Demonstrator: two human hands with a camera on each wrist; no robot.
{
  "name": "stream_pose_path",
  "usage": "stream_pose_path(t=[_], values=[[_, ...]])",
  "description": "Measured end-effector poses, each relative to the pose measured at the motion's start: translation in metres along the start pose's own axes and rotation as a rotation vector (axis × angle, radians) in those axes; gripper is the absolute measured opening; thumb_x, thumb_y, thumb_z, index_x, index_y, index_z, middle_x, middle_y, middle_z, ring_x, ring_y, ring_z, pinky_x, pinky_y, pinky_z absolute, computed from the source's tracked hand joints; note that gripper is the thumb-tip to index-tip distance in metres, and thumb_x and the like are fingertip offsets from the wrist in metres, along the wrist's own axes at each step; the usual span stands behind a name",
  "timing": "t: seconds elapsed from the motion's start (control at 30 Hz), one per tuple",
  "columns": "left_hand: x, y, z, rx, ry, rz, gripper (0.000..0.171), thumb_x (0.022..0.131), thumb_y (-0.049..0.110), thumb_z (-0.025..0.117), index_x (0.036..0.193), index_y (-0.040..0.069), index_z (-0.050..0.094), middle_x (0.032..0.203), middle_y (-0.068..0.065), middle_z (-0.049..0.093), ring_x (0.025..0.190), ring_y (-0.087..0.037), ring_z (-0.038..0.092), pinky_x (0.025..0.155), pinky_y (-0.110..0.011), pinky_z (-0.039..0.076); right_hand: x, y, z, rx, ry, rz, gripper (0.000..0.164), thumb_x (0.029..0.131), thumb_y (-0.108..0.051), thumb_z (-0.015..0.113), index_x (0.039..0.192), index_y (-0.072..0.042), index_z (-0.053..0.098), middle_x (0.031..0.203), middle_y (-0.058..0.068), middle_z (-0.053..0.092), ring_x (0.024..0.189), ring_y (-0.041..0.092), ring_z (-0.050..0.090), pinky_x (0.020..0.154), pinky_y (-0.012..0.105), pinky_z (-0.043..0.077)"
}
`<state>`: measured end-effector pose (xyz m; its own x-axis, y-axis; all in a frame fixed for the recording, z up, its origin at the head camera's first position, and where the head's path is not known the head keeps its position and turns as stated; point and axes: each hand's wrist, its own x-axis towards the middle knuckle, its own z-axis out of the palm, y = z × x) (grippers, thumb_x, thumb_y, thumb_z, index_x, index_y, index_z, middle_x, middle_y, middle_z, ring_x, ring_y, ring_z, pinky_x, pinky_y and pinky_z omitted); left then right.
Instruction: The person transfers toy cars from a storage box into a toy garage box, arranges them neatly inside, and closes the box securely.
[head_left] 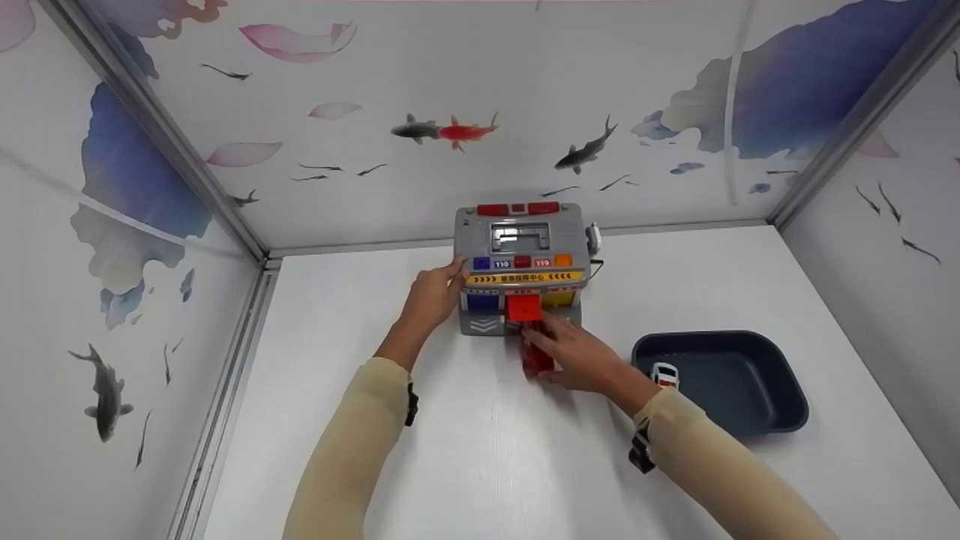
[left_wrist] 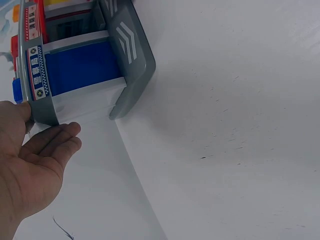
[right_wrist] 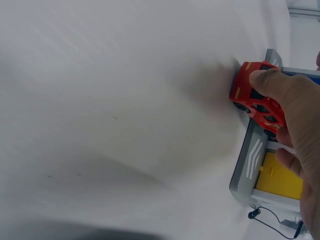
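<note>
Left grip (head_left: 435, 294) held toy garage (head_left: 480, 232) by its edge, right grip (head_left: 581, 354) held red car (head_left: 535, 361) at red door (head_left: 524, 307); tub (head_left: 750, 401) contained white car (head_left: 665, 374).

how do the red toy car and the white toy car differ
The red toy car has mostly red bodywork; the white toy car is mostly white with some red.
The red one is at the front of the toy garage; the white one is inside the dark tray.
The right hand grips the red one, but not the white one.
Both are toy cars.
</note>
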<state>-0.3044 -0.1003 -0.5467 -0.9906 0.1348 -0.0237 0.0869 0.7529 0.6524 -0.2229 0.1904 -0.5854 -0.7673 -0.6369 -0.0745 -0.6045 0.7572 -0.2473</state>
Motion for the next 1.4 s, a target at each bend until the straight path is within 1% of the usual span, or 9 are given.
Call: stream_pose_path(t=[0.13, 0.33, 0.47, 0.57, 0.83, 1.07, 1.23, 1.3, 1.4], values=[[0.001, 0.000, -0.001, 0.001, -0.007, -0.013, 0.051, 0.119, 0.041, 0.052, 0.165, 0.019, 0.053, 0.158, -0.011, 0.065, 0.150, -0.032, 0.062, 0.125, -0.051, 0.051, 0.001, -0.001, 0.003, 0.005, 0.024, 0.004, 0.084, 0.094, -0.025, 0.092, 0.167, -0.020, 0.051, 0.176, 0.016, 0.035, 0.157, 0.040, 0.045, 0.127, 0.057, 0.048], [0.001, 0.001, -0.002, 0.010, -0.011, -0.010, 0.051, 0.119, 0.042, 0.051, 0.165, 0.021, 0.053, 0.159, -0.010, 0.064, 0.152, -0.033, 0.060, 0.127, -0.051, 0.049, 0.001, 0.001, 0.011, 0.001, 0.086, -0.030, 0.077, 0.096, -0.024, 0.090, 0.164, -0.018, 0.054, 0.176, 0.019, 0.033, 0.152, 0.039, 0.051, 0.121, 0.054, 0.055], [0.000, 0.001, -0.003, 0.013, -0.006, 0.006, 0.051, 0.119, 0.040, 0.052, 0.165, 0.019, 0.052, 0.157, -0.010, 0.065, 0.150, -0.033, 0.061, 0.124, -0.050, 0.052, 0.002, 0.003, 0.015, 0.011, 0.090, -0.030, 0.076, 0.100, -0.026, 0.086, 0.166, -0.020, 0.051, 0.178, 0.019, 0.028, 0.153, 0.040, 0.052, 0.120, 0.053, 0.056], [0.001, 0.001, -0.004, 0.005, 0.002, 0.019, 0.051, 0.119, 0.040, 0.052, 0.165, 0.018, 0.053, 0.156, -0.011, 0.066, 0.149, -0.032, 0.062, 0.123, -0.051, 0.053, 0.003, 0.003, 0.016, 0.022, 0.096, -0.029, 0.076, 0.101, -0.025, 0.085, 0.167, -0.020, 0.050, 0.178, 0.019, 0.027, 0.152, 0.041, 0.054, 0.119, 0.053, 0.056], [0.003, 0.002, -0.004, 0.005, -0.005, -0.005, 0.051, 0.119, 0.041, 0.050, 0.165, 0.020, 0.052, 0.157, -0.009, 0.066, 0.146, -0.032, 0.065, 0.121, -0.051, 0.055, 0.006, 0.004, 0.017, -0.013, 0.155, -0.066, 0.070, 0.100, -0.018, 0.085, 0.164, -0.019, 0.055, 0.171, 0.020, 0.038, 0.147, 0.041, 0.059, 0.116, 0.052, 0.059], [0.003, 0.004, -0.006, 0.003, -0.006, -0.011, 0.052, 0.119, 0.043, 0.050, 0.166, 0.022, 0.051, 0.160, -0.008, 0.063, 0.150, -0.036, 0.060, 0.126, -0.053, 0.050, 0.010, 0.003, 0.025, -0.006, 0.258, -0.089, 0.058, 0.102, -0.014, 0.082, 0.157, -0.020, 0.065, 0.158, 0.020, 0.052, 0.138, 0.036, 0.063, 0.114, 0.051, 0.060], [0.002, 0.002, -0.004, 0.004, 0.003, 0.005, 0.051, 0.119, 0.041, 0.051, 0.165, 0.019, 0.052, 0.160, -0.009, 0.062, 0.151, -0.032, 0.060, 0.125, -0.051, 0.051, 0.011, 0.000, 0.033, -0.066, 0.328, -0.102, 0.052, 0.101, -0.014, 0.084, 0.150, -0.018, 0.070, 0.157, 0.020, 0.057, 0.138, 0.036, 0.066, 0.112, 0.048, 0.061], [0.001, 0.000, -0.002, 0.002, 0.003, 0.010, 0.051, 0.119, 0.041, 0.052, 0.165, 0.018, 0.052, 0.161, -0.009, 0.061, 0.148, -0.029, 0.064, 0.122, -0.049, 0.054, 0.010, -0.001, 0.037, -0.096, 0.363, -0.110, 0.051, 0.100, -0.013, 0.085, 0.148, -0.017, 0.071, 0.155, 0.019, 0.058, 0.136, 0.035, 0.067, 0.110, 0.047, 0.062], [0.000, -0.001, -0.001, 0.009, 0.008, 0.018, 0.050, 0.118, 0.039, 0.053, 0.164, 0.018, 0.054, 0.158, -0.010, 0.064, 0.132, -0.024, 0.072, 0.113, -0.047, 0.059, 0.010, -0.002, 0.042, -0.150, 0.419, -0.132, 0.049, 0.098, -0.011, 0.086, 0.144, -0.014, 0.070, 0.152, 0.020, 0.059, 0.135, 0.035, 0.068, 0.107, 0.046, 0.064]])
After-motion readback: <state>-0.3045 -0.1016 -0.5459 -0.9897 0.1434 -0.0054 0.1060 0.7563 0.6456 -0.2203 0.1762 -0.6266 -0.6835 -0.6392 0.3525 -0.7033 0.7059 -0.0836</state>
